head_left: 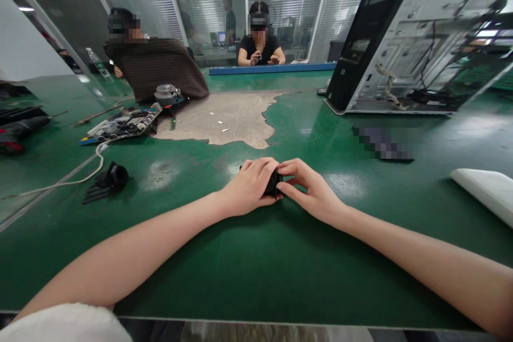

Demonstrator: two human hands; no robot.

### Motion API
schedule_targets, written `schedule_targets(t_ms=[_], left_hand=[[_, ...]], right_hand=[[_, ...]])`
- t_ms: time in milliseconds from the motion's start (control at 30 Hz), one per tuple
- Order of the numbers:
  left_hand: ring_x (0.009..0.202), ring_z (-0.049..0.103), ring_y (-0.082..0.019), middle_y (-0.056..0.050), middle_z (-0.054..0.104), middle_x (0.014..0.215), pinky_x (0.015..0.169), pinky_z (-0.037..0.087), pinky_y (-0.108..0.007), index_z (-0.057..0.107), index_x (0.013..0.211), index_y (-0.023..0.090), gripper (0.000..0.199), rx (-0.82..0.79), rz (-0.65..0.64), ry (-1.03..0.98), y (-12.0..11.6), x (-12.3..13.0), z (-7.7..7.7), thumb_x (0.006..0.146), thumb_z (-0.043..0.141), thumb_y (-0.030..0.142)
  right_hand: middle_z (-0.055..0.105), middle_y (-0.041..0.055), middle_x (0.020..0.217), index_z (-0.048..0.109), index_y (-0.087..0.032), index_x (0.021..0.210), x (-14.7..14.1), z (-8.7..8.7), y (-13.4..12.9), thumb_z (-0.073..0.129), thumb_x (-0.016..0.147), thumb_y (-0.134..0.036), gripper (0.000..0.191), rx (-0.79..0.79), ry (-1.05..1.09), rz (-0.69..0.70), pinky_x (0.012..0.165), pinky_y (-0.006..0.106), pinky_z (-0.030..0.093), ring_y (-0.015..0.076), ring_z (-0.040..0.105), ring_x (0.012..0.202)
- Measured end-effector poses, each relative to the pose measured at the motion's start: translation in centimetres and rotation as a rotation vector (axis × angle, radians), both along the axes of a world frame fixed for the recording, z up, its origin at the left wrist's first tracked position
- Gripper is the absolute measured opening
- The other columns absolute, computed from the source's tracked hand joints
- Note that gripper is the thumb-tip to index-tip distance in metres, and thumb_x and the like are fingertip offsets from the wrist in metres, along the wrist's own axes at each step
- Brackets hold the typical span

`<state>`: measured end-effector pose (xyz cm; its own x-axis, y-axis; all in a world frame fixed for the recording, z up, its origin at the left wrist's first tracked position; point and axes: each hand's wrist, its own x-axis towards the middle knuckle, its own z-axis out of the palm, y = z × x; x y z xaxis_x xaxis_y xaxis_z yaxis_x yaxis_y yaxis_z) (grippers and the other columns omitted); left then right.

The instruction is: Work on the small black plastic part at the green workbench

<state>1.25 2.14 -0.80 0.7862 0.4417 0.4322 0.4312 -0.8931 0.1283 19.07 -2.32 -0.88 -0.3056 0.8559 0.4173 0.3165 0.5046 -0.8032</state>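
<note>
A small black object (272, 185) sits between my two hands just above or on the green tabletop (240, 256); its exact kind is hidden by the fingers. My left hand (251, 186) wraps over it from the left, thumb along its near side. At its right end, my right hand (308, 186) pinches the edge between thumb and fingers. Left of my hands lies a separate black part (113, 176) with a round, ring-like piece and flat strips.
A circuit board (124, 124) and a part like a cooling fan (166, 93) lie back left, near a white cable (98, 163). An opened computer case (344, 72) stands back right. A pixelated flat item (382, 144) and a white object (481, 187) lie right. Two people sit opposite.
</note>
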Motion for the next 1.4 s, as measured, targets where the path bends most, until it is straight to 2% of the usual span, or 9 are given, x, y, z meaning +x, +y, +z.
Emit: schedule_targets(t_ms=[100, 233, 433, 533, 667, 767, 933, 1100, 1400], left_hand=[[0.112, 0.041, -0.028, -0.015, 0.044, 0.119, 0.087, 0.036, -0.041, 0.026, 0.12, 0.015, 0.055, -0.014, 0.007, 0.0, 0.05, 0.06, -0.05, 0.078, 0.057, 0.032], [0.112, 0.041, -0.028, -0.015, 0.044, 0.119, 0.087, 0.036, -0.042, 0.025, 0.121, 0.016, 0.056, -0.027, 0.008, -0.001, 0.13, 0.06, -0.07, 0.078, 0.056, 0.032], [0.112, 0.041, -0.029, -0.016, 0.043, 0.119, 0.088, 0.036, -0.042, 0.025, 0.12, 0.013, 0.059, -0.011, 0.003, 0.021, 0.1, 0.1, 0.16, 0.075, 0.06, 0.028], [0.111, 0.042, -0.028, -0.015, 0.044, 0.118, 0.088, 0.036, -0.042, 0.026, 0.12, 0.015, 0.058, -0.014, 0.016, 0.01, 0.07, 0.17, 0.24, 0.076, 0.059, 0.031], [0.11, 0.042, -0.028, -0.015, 0.045, 0.118, 0.087, 0.037, -0.043, 0.026, 0.12, 0.016, 0.056, -0.031, 0.015, 0.0, 0.05, 0.17, 0.22, 0.077, 0.058, 0.031], [0.111, 0.042, -0.028, -0.016, 0.044, 0.119, 0.087, 0.036, -0.043, 0.026, 0.12, 0.015, 0.056, -0.023, 0.013, 0.008, 0.02, 0.11, 0.21, 0.077, 0.058, 0.031], [0.111, 0.042, -0.029, -0.015, 0.044, 0.119, 0.089, 0.036, -0.043, 0.025, 0.122, 0.015, 0.06, -0.023, 0.017, 0.005, -0.02, 0.04, 0.28, 0.074, 0.06, 0.028], [0.11, 0.043, -0.028, -0.014, 0.045, 0.117, 0.088, 0.037, -0.042, 0.026, 0.121, 0.016, 0.059, -0.013, 0.009, -0.011, -0.03, 0.05, 0.38, 0.075, 0.06, 0.031], [0.111, 0.043, -0.028, -0.015, 0.046, 0.117, 0.087, 0.037, -0.043, 0.026, 0.12, 0.016, 0.057, -0.025, 0.014, -0.02, -0.1, 0.12, 0.48, 0.076, 0.058, 0.032]], right_hand=[[0.051, 0.0057, 0.101, 0.045, -0.022, 0.102, -0.12, -0.08, 0.25, 0.053, 0.081, -0.024, 0.023, -0.108, 0.025, -0.017, 0.073, 0.036, 0.056, 0.0195, 0.056, 0.095], [0.054, 0.0038, 0.095, 0.045, -0.022, 0.101, 0.07, 0.0, 0.19, 0.051, 0.083, -0.025, 0.019, -0.198, 0.024, 0.055, 0.072, 0.034, 0.056, 0.0167, 0.06, 0.086], [0.045, 0.006, 0.111, 0.05, -0.023, 0.099, 0.35, 0.16, -0.22, 0.054, 0.081, -0.021, 0.019, -0.007, -0.014, 0.046, 0.083, 0.036, 0.053, 0.0191, 0.052, 0.103], [0.047, 0.0059, 0.107, 0.051, -0.022, 0.095, 0.2, 0.17, -0.07, 0.051, 0.083, -0.021, 0.013, -0.005, 0.002, 0.02, 0.078, 0.034, 0.055, 0.0186, 0.053, 0.099], [0.05, 0.0054, 0.103, 0.046, -0.023, 0.104, 0.02, 0.1, 0.22, 0.053, 0.081, -0.02, 0.024, -0.07, 0.021, -0.013, 0.075, 0.035, 0.055, 0.0195, 0.054, 0.099], [0.05, 0.0055, 0.103, 0.046, -0.023, 0.105, 0.09, 0.05, 0.22, 0.052, 0.082, -0.021, 0.024, -0.089, 0.01, 0.023, 0.075, 0.034, 0.056, 0.019, 0.054, 0.098], [0.045, 0.0067, 0.112, 0.046, -0.025, 0.106, 0.42, 0.28, -0.23, 0.053, 0.081, -0.02, 0.026, 0.026, -0.05, 0.061, 0.083, 0.038, 0.053, 0.0196, 0.051, 0.103], [0.047, 0.007, 0.107, 0.051, -0.023, 0.095, 0.41, 0.66, -0.35, 0.049, 0.084, -0.02, 0.011, 0.114, -0.116, 0.019, 0.08, 0.038, 0.054, 0.0197, 0.053, 0.098], [0.05, 0.0061, 0.103, 0.044, -0.023, 0.106, 0.06, 0.28, 0.18, 0.051, 0.082, -0.02, 0.025, -0.019, -0.049, -0.004, 0.077, 0.035, 0.055, 0.0202, 0.052, 0.102]])
